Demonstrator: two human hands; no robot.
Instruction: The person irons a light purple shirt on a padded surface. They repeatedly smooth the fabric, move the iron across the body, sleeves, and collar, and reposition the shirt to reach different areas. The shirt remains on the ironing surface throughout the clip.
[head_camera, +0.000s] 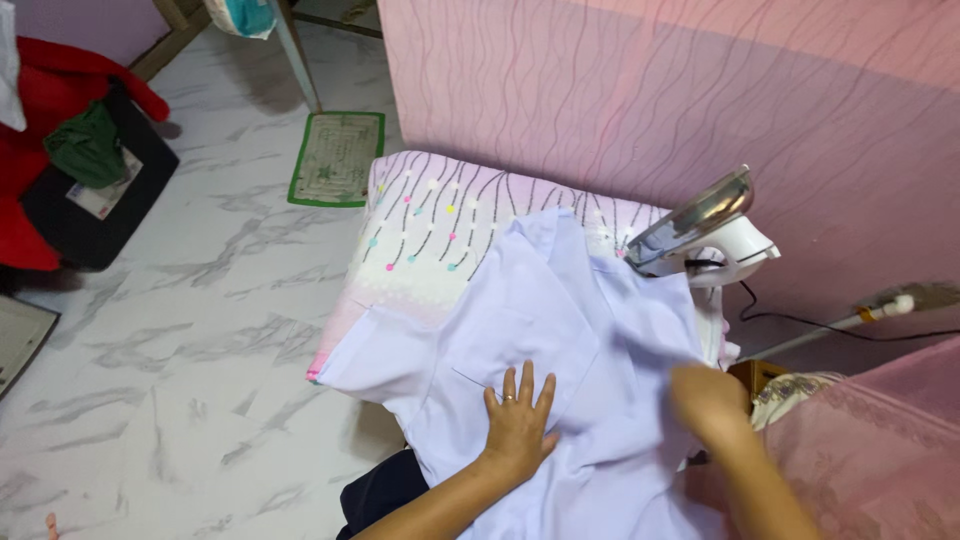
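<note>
Upper left of the frame: a whitish rectangular label (97, 196) on a black box. Centre: our left hand (519, 420) lies flat, fingers spread, on the pale lilac shirt (545, 310); our blurred right hand (708, 400) touches its right edge, grip indiscernible.
</note>
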